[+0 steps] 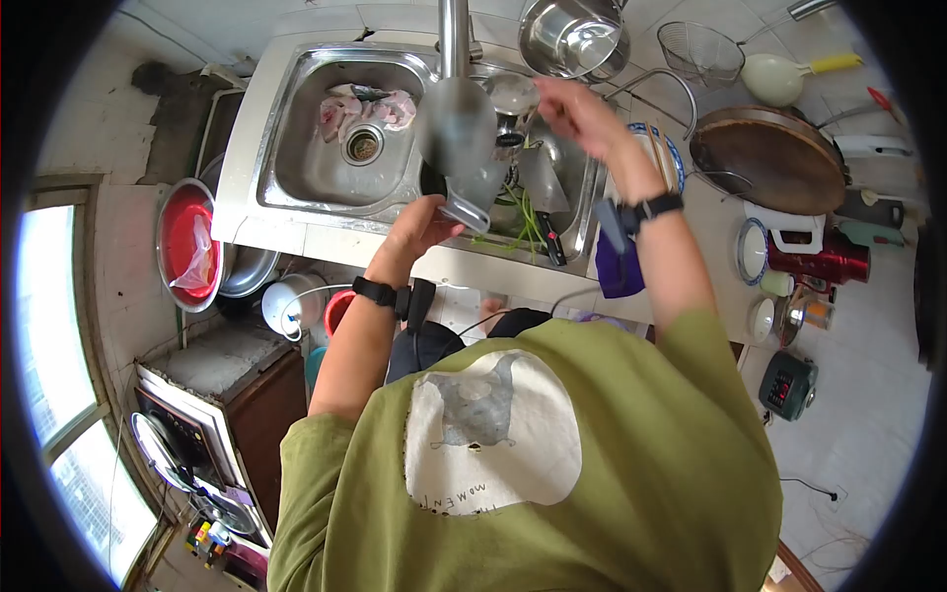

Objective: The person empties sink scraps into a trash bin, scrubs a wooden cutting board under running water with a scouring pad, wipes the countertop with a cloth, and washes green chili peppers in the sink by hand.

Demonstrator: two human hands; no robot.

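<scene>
My left hand (422,225) is closed at the front of the sink, around the lower end of a shiny grey, partly see-through thing (475,192). Its upper part is smeared below the tap (454,39), so its kind is unclear. My right hand (577,116) is raised over the right basin, blurred, near a clear bowl (513,95); its fingers are too smeared to read. In that basin lie a cleaver (543,178) with a black handle and some green stalks (526,212). Pale raw fish pieces (340,116) rest in the left basin (306,178).
Behind the sink stands a steel pot (567,39). To the right are a wire strainer (700,51), a large brown round board or lid (769,158), a purple cloth (619,266) and a red flask (824,259). A red basin (187,242) hangs at the left.
</scene>
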